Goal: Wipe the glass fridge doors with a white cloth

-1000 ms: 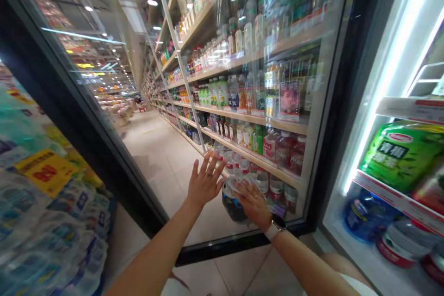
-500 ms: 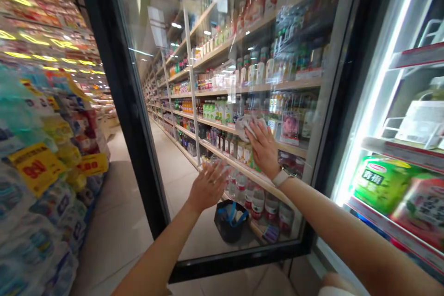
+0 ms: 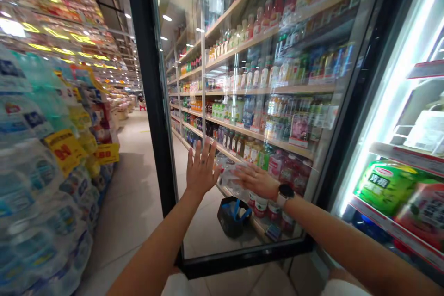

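A black-framed glass door (image 3: 194,266) stands in front of me, and I look through its pane at shelves of drinks. My left hand (image 3: 201,169) has its fingers spread against the glass, with nothing in it. Lower right of it, my right hand (image 3: 256,180) presses a pale cloth (image 3: 234,175) flat on the pane. The cloth is thin and blurred, partly hidden under the fingers. A watch (image 3: 286,190) is on my right wrist.
A dark bucket (image 3: 231,222) with blue straps stands on the floor behind the glass. On the right is a lit fridge with green packs (image 3: 379,187). To the left rise stacked water bottles (image 3: 31,194) with yellow price signs (image 3: 64,148). A tiled aisle (image 3: 133,185) runs between.
My right hand rose on the glass with the cloth, then came back down and left. My left hand stays near the pane, fingers now more upright. The view has turned left.
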The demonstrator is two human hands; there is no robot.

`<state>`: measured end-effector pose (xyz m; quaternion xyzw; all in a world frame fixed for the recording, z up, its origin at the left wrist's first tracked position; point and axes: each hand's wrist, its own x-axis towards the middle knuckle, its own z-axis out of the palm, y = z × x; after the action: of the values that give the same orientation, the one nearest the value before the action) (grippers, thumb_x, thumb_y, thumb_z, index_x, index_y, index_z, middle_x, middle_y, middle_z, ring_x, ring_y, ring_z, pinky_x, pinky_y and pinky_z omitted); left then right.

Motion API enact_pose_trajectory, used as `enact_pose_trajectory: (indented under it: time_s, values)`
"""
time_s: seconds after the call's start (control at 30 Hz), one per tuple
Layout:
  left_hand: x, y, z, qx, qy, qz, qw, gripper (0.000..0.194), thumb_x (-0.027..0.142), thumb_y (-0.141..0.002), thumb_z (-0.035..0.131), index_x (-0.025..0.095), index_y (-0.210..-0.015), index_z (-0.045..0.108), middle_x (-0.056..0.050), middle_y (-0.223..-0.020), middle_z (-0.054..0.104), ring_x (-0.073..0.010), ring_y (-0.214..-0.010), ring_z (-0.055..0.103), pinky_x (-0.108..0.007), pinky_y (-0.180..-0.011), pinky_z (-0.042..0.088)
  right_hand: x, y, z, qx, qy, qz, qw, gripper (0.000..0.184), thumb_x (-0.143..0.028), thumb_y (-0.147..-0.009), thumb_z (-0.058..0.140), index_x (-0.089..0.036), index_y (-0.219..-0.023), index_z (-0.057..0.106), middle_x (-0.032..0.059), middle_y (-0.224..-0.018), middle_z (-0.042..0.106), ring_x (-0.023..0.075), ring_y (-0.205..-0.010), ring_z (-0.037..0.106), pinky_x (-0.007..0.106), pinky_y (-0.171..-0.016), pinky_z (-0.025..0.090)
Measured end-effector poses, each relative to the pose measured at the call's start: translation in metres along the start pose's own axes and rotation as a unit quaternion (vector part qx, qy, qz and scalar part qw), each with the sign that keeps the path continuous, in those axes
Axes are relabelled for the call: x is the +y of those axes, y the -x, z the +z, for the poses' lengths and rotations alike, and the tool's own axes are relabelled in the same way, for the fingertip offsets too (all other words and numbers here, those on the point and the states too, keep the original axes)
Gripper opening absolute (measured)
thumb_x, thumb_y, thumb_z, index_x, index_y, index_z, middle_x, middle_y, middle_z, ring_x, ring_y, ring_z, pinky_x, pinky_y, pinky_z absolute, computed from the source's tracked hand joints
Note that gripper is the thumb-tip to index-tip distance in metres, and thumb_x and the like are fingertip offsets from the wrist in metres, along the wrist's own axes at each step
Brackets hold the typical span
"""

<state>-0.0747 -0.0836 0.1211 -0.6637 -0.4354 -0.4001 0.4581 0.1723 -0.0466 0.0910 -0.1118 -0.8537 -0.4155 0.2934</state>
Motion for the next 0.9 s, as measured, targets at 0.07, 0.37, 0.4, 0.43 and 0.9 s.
enact_pose_trajectory:
  time_s: [0.07,0.37,0.4,0.43,0.9]
  values:
    - [0.000,0.000,-0.003,-0.016,-0.004,-0.008,1.000,0.072,0.039,-0.095,0.046,0.018,-0.155,0.012,-0.012,-0.158,0.027,-0.0292,-0.149,0.014,-0.051,-0.122,0.011,0.029,-0.030,-0.019,0.027,0.024,0.095,0.995,0.050,-0.008,-0.093,0.045,-0.028,-0.139,0.051,0.0025,-0.151,0.046,0.0182,-0.146,0.030,0.047,-0.121,0.028]
    - [-0.001,0.001,-0.005,-0.007,0.013,0.002,1.000,0.071,0.038,-0.095,0.046,0.016,-0.155,0.015,-0.013,-0.157,0.030,-0.0279,-0.150,0.014,-0.049,-0.122,0.011,0.037,-0.068,-0.023,0.075,0.019,0.167,0.983,0.057,-0.004,-0.092,0.036,-0.024,-0.145,0.043,0.0063,-0.152,0.045,0.0215,-0.149,0.022,0.055,-0.121,0.025]
    - [-0.002,0.001,-0.004,-0.008,0.013,0.002,1.000,0.070,0.039,-0.095,0.045,0.016,-0.155,0.016,-0.013,-0.157,0.029,-0.0278,-0.150,0.014,-0.049,-0.122,0.011,0.026,-0.058,-0.015,0.053,0.011,0.137,0.989,0.056,-0.004,-0.091,0.038,-0.023,-0.143,0.047,0.0066,-0.150,0.047,0.0218,-0.148,0.026,0.053,-0.121,0.027]
    - [-0.003,0.001,-0.004,-0.008,0.013,0.003,1.000,0.069,0.040,-0.095,0.044,0.016,-0.154,0.017,-0.013,-0.157,0.029,-0.0279,-0.150,0.014,-0.049,-0.122,0.011,0.015,-0.048,-0.008,0.028,0.002,0.106,0.994,0.054,-0.003,-0.091,0.041,-0.022,-0.141,0.049,0.0069,-0.149,0.048,0.0218,-0.146,0.029,0.051,-0.120,0.029]
    - [-0.018,-0.003,0.027,0.034,0.027,0.015,0.999,0.070,0.040,-0.095,0.046,0.015,-0.154,0.019,-0.012,-0.156,0.033,-0.0264,-0.150,0.013,-0.045,-0.122,0.011,0.001,-0.028,0.020,0.015,0.055,0.068,0.996,0.041,-0.010,-0.096,0.043,-0.025,-0.130,0.059,0.0016,-0.143,0.056,0.0176,-0.144,0.035,0.042,-0.116,0.037]
